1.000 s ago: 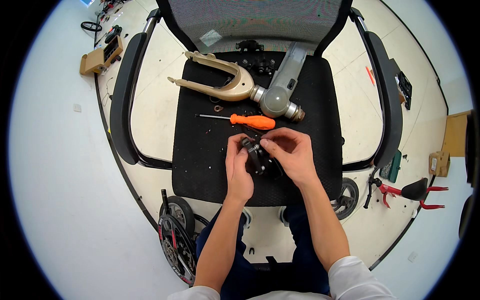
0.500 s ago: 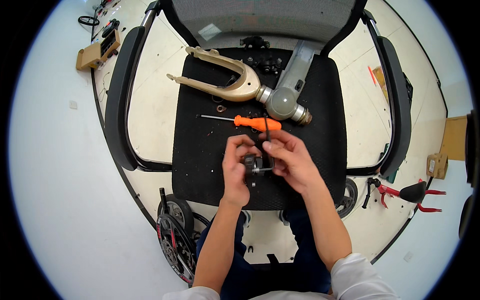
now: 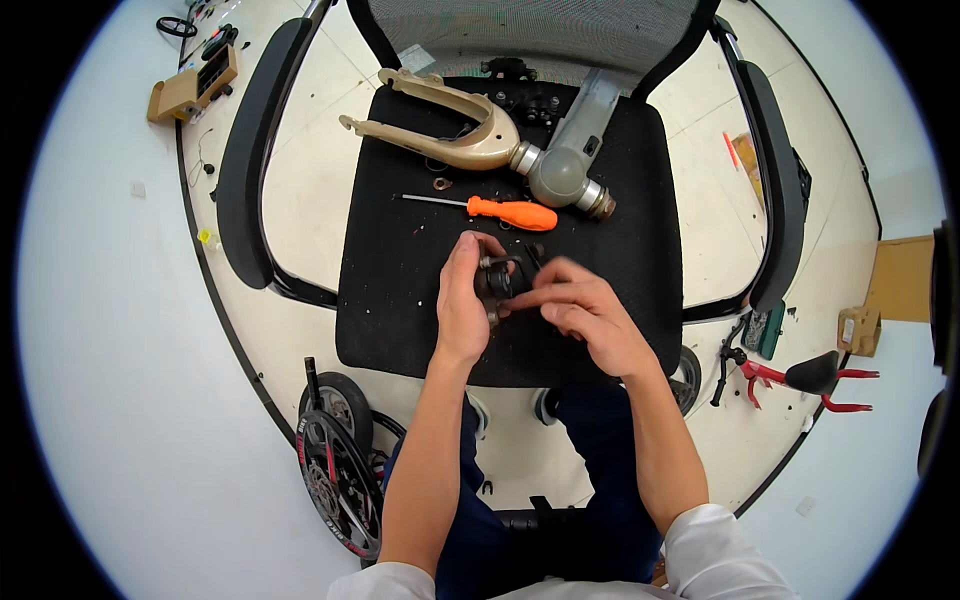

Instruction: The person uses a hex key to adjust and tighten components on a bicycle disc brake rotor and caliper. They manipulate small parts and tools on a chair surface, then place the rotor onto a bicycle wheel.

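My left hand (image 3: 463,305) is closed around a small black clamp-like part (image 3: 497,281) with metal bolts, above the chair seat. A dark L-shaped hex key (image 3: 518,264) appears set at the upper side of this part. My right hand (image 3: 592,312) is beside it, one finger stretched to the part's lower edge and another blurred near the key. Its fingers are apart. Just beyond my hands lies an orange-handled screwdriver (image 3: 512,213), its shaft pointing left.
On the black chair seat (image 3: 390,310) lie a beige fork (image 3: 480,150), a grey tube joint (image 3: 560,178) and small black parts (image 3: 530,105). Armrests (image 3: 262,150) rise either side. A wheeled frame (image 3: 340,470) stands lower left; a red frame (image 3: 755,380) lies right.
The left hand has turned the black part and raised it slightly in view. The right fingers have loosened from the hex key's long arm and spread. The view has shifted a little.
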Motion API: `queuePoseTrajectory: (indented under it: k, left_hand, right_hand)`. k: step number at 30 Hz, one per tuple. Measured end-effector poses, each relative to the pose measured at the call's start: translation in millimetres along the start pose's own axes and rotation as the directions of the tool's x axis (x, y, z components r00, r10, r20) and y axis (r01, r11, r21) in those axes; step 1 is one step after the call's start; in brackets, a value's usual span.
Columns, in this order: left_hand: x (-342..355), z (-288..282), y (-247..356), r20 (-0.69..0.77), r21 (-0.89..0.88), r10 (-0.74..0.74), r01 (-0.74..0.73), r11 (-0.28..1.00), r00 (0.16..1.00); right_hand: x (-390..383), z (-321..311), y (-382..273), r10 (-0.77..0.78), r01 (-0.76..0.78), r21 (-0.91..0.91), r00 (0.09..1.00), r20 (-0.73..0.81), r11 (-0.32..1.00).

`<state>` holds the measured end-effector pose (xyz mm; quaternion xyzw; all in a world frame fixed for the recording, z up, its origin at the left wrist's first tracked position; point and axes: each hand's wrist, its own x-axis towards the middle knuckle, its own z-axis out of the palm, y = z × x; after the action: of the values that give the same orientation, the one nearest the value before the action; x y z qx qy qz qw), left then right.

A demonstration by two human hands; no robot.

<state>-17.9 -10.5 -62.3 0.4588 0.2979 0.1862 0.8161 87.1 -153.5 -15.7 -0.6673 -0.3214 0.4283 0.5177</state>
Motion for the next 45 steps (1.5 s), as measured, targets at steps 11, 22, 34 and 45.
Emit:
queuePoseTrajectory:
  k: [11,22,34,45]
  left_hand:
    - [-24,-16,14,0.197,0.273,0.077,-0.13,0.953,0.977]
    - [-14,-22,15,0.058,0.062,-0.053,0.049,0.997,0.997]
    - [-19,-11,23,0.118,0.313,-0.008,-0.03,0.949,0.993]
    - [-6,-15,13,0.0,0.471,0.225,-0.198,0.86,0.974]
  right_hand:
    - [-3,17,-7,-0.158,0.18,0.157,0.977,-0.144,0.971]
    - [4,19,2,-0.067,0.065,-0.032,0.993,-0.098,0.997]
    - [13,5,14,-0.048,0.031,0.489,0.999,0.022,0.872]
    - [39,19,2,0.15,-0.12,0.557,0.989,-0.009,0.822]
